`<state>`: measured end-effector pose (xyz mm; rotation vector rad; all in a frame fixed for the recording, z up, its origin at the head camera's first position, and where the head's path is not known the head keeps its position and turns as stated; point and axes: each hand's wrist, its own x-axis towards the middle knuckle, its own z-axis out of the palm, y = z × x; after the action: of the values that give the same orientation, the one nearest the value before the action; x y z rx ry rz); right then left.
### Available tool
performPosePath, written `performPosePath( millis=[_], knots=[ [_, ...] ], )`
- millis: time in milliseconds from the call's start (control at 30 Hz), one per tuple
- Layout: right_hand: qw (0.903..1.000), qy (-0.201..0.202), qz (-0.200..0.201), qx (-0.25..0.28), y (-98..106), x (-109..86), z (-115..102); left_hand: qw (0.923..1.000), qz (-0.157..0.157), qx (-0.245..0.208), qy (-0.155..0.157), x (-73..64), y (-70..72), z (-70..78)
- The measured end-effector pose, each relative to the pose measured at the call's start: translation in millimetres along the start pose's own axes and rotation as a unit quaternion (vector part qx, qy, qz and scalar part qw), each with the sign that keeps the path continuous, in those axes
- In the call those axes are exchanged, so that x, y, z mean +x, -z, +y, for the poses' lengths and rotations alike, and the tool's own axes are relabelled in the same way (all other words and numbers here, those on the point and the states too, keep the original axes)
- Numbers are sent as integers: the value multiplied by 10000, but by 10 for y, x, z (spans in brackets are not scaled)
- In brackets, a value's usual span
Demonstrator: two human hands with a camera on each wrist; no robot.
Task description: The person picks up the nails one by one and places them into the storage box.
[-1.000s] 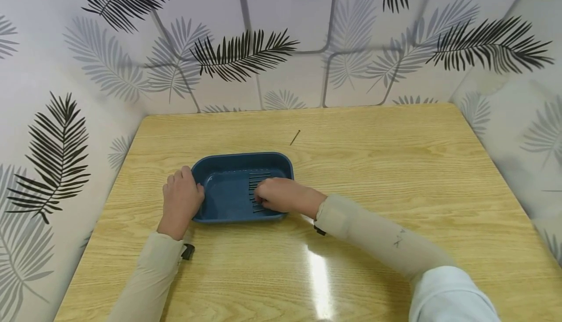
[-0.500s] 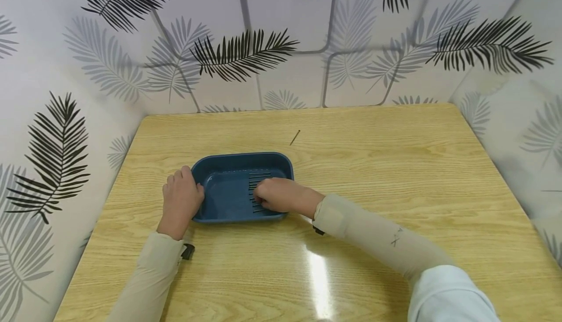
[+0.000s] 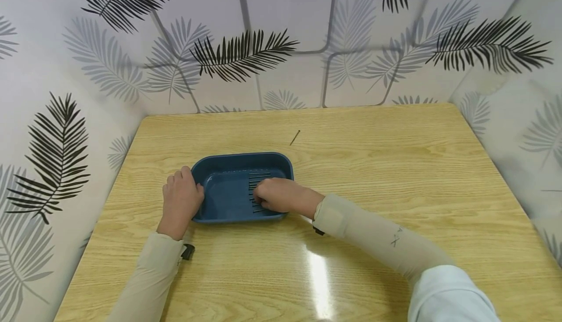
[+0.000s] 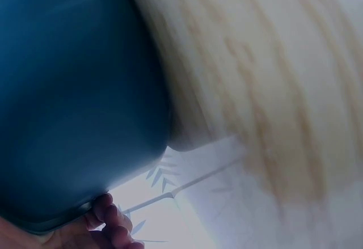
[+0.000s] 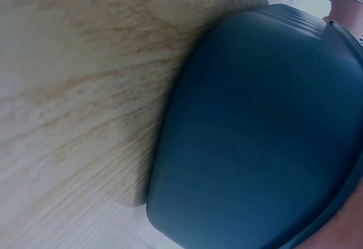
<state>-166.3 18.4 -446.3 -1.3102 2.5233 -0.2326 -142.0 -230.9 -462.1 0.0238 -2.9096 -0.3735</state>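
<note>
A blue rectangular tray (image 3: 228, 205) with rounded corners sits on the wooden table. My left hand (image 3: 182, 197) grips its left end, and in the left wrist view the fingers (image 4: 116, 226) curl against the rim. Inside the tray's right half, several thin dark nails (image 3: 259, 174) lie side by side in a row. Over that row is my right hand (image 3: 278, 195), reaching in across the right wall with its fingers bent down. Its fingertips are hidden, so whether it pinches a nail does not show. The right wrist view has only the tray's outer wall (image 5: 255, 124) near this hand.
One loose nail (image 3: 295, 137) lies on the table (image 3: 395, 166) behind the tray's right end. Pale walls (image 3: 298, 78) with leaf patterns stand at the table's back and sides. A bright reflection shows on the tabletop in front of the tray.
</note>
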Motion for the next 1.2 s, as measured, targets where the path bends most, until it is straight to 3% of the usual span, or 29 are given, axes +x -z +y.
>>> performPosePath(
  millis=[400, 833, 1000, 1200],
  knots=[
    [9999, 32, 93, 21, -13, -5, 5, 10000, -28, 6, 8, 7, -18, -10],
    [9947, 488, 791, 449, 0, -11, 33, 10000, -63, 53, 0, 6, -2, -2],
    [9894, 470, 1103, 818, 144, -70, 36, 10000, -65, 73, -14, 6, 8, 2],
    [9815, -44, 1387, 1320, 467, -193, 78, 10000, -30, 72, -24, 6, 10, 5]
  ],
)
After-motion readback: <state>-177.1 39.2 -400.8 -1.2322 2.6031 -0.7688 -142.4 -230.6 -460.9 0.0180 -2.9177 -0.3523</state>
